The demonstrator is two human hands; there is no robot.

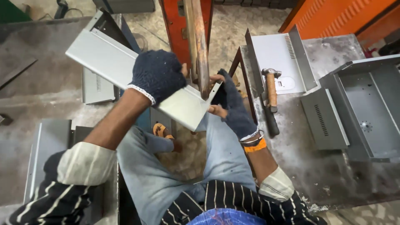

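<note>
Head view, gloved left hand (157, 75) gripping grey metal panel (125, 71) at frame centre, gloved right hand (233, 104) pinching panel's lower corner, rusty rod (199, 46) touching it from above, hammer (271, 89) on table (316, 166) right, metal casing (358, 108) far right.

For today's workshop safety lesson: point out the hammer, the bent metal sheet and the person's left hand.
hammer (271, 89), head view, on its wooden handle.
bent metal sheet (104, 58), head view, on its flat face.
left hand (157, 75), head view, on the glove's back.
</note>
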